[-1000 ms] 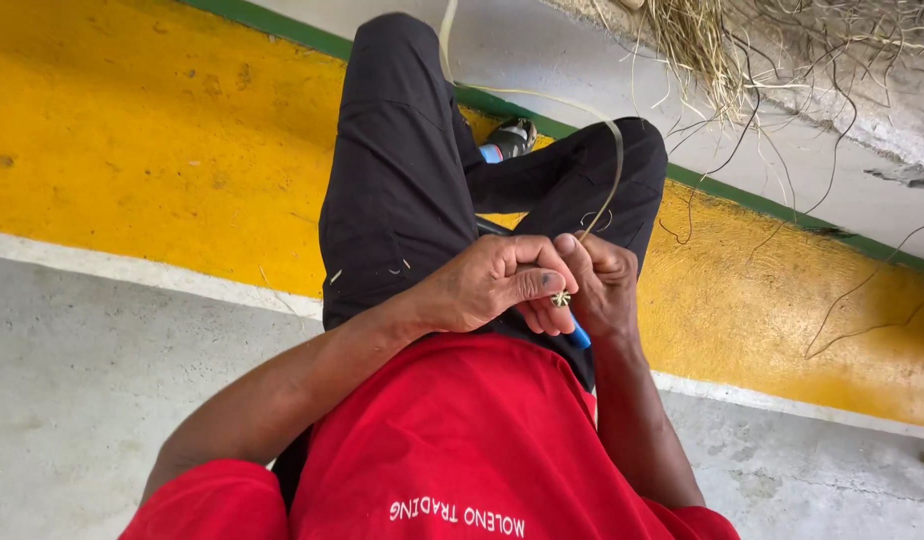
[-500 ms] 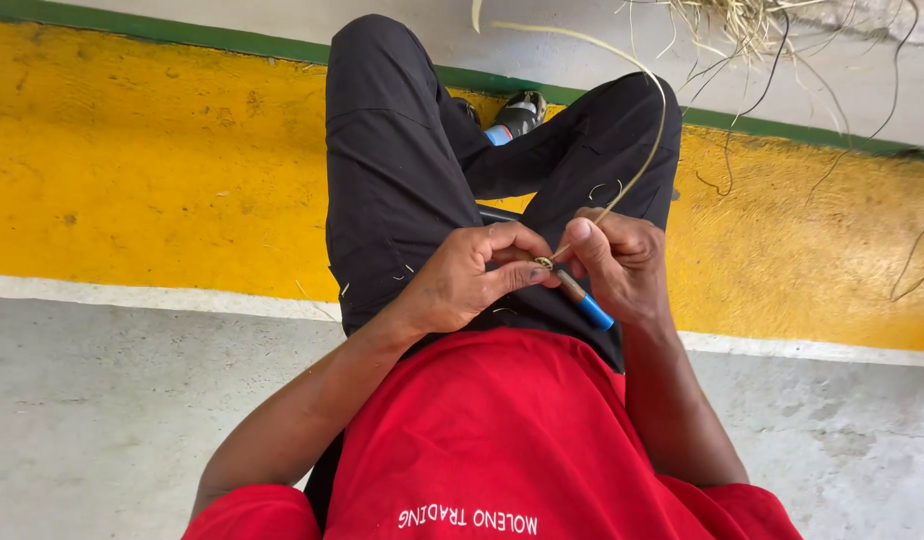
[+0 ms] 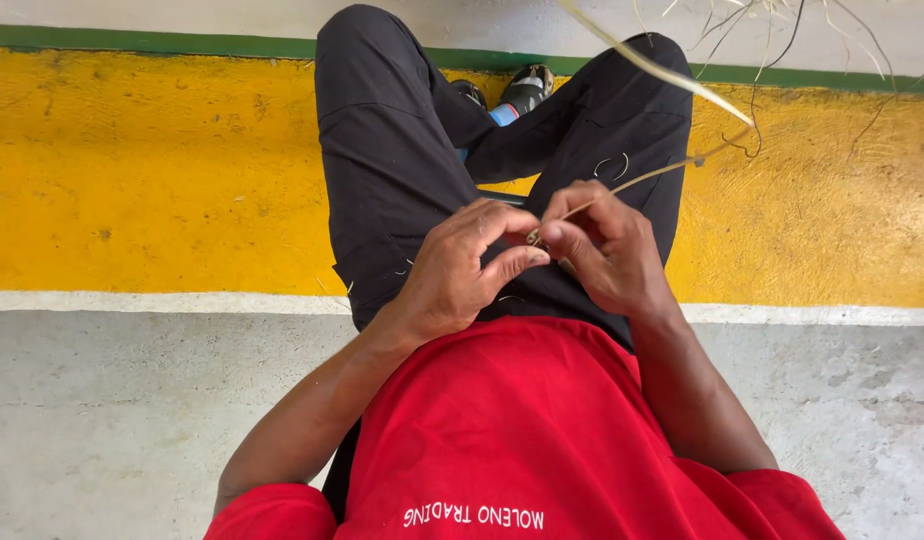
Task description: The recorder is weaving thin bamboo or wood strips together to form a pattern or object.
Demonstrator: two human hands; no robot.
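Between the two hands, pinched at the fingertips over the lap: a thin, pale dry fibre strand (image 3: 637, 180), running up and away to the right from the pinch point.

Left hand (image 3: 457, 275): fingers curled in narrow, thumb and forefinger closed on the near end of the strand. Right hand (image 3: 602, 250): also closed tight, fingertips meeting the left's, strand passing out over its knuckles. Whether anything small and hard sits inside the pinch, cannot tell; hidden by fingers.

Step in hand, by judgement: working or twisting the strand's end between both pinches. Next move likely calls for a steady, fine grip and keeping the strand taut, since it looks brittle and could snap or slip.

Beyond the hands: crossed legs in black trousers (image 3: 402, 160), a few loose curled fibre bits on the cloth. Past the knees, a shoe (image 3: 527, 88). A broader pale blade (image 3: 652, 65) crosses above the right hand, with tangled dry stems (image 3: 782, 15) further out, close enough to snag the strand. Under everything, yellow-painted floor (image 3: 132, 180) with a green stripe (image 3: 152, 45); grey concrete (image 3: 112, 420) nearer the body. Red shirt (image 3: 522, 430) below the wrists.
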